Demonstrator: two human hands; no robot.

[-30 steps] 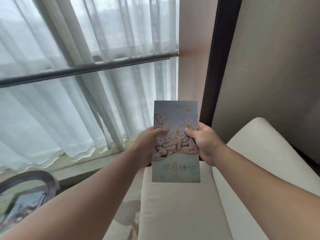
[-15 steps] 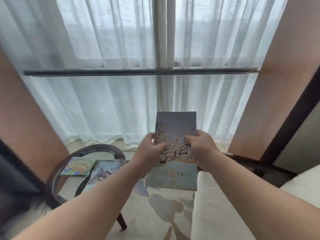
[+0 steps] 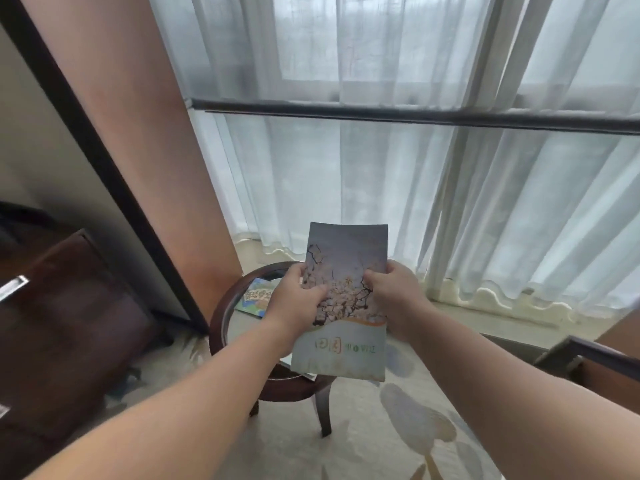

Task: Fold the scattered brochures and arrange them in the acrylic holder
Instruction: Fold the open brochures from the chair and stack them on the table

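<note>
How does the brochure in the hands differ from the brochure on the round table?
The held brochure is gripped upright by the left hand and right hand; the table brochure lies flat on the round table. The held brochure shows pale blossoms on grey-blue; the table brochure is green, blue and yellow, partly hidden by the left hand. Both are printed paper.

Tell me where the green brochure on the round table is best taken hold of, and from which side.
Probably its near left corner, coming from the left. The green brochure lies flat on the round table close to the rim, so a fingertip must lift a corner first; its right part is hidden behind the left hand.
</note>
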